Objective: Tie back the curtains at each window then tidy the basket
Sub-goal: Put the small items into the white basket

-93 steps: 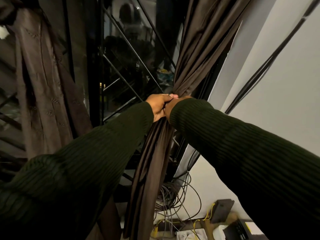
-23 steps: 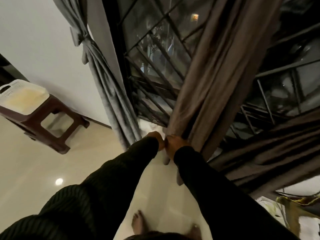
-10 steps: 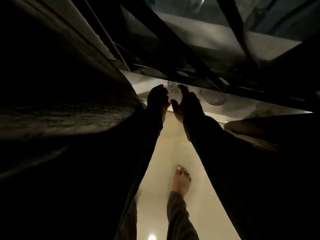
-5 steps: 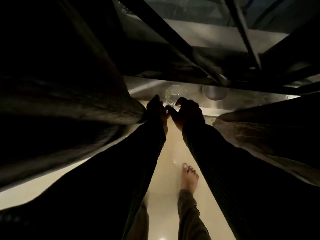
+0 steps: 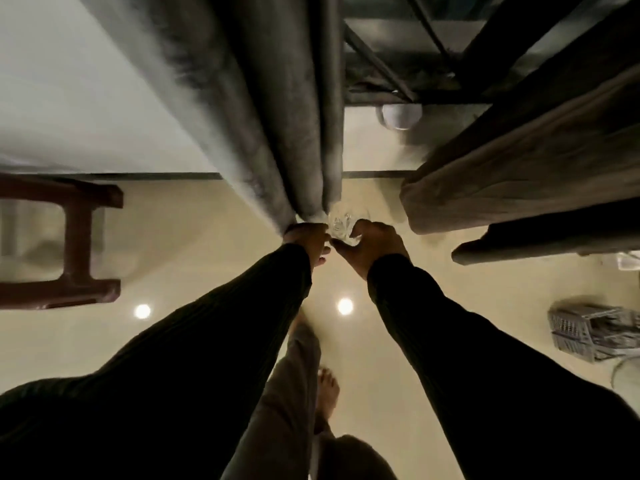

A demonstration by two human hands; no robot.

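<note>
Fingers of the left hand [image 5: 309,237] clench the gathered hem of the grey curtain [image 5: 277,109], bunching its soft, heavy folds into one thick rope. Beside it the right hand [image 5: 372,244] curls around a small clear glass [image 5: 343,225], faceted and shiny. Judging by this, the gathering step is under way; next the bundle needs wrapping and fastening, probably after the glass is set down. Well off to the right, the slatted plastic basket [image 5: 588,332] waits on the glossy floor [image 5: 194,237].
</note>
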